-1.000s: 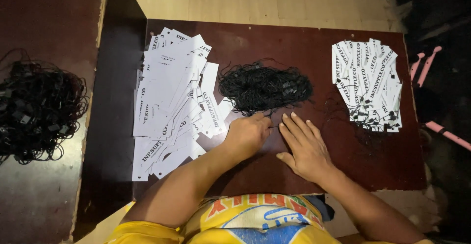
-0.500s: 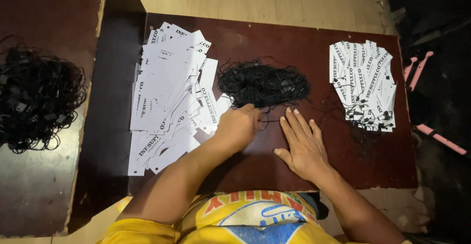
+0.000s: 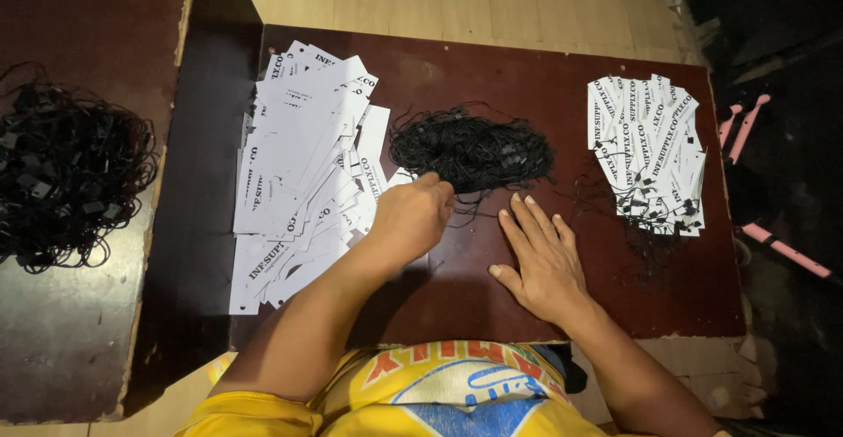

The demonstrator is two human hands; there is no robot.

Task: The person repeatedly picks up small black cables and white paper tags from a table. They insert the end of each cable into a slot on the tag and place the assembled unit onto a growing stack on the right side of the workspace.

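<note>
Two hands rest by the string pile: your left hand pinches at its near edge, grip contents unclear; your right hand lies flat, empty.

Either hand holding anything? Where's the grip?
Left hand reaches the string pile's near edge; grip cannot be told. Right hand lies flat, empty.

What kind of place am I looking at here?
Probably a small hand-assembly workstation for clothing tags: loose white paper tags, a heap of black strings and strung tags lie on a dark wooden board.
</note>
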